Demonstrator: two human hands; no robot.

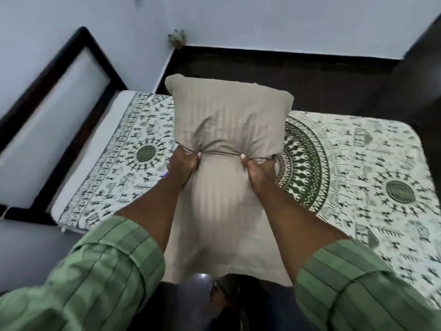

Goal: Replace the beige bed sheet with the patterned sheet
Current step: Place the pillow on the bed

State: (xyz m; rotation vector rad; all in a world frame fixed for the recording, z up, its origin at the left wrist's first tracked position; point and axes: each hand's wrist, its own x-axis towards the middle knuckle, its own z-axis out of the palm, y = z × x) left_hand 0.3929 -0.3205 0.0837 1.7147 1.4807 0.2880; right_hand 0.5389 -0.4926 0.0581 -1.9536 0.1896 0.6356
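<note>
A beige striped pillow (226,120) hangs in front of me above the bed. My left hand (183,163) grips its left side and my right hand (259,168) grips its right side, both pinching the fabric at mid-height so it bunches. The pillow's lower half hangs down toward my feet. Under it, the patterned sheet (358,168), white with dark green figures and round medallions, lies spread flat over the mattress. No beige bed sheet is in view.
A dark wooden headboard (59,111) with a pale panel stands at the left end of the bed. Dark floor (286,75) runs beyond the bed to a pale wall (262,22). My feet (224,297) stand on the floor at the near bedside.
</note>
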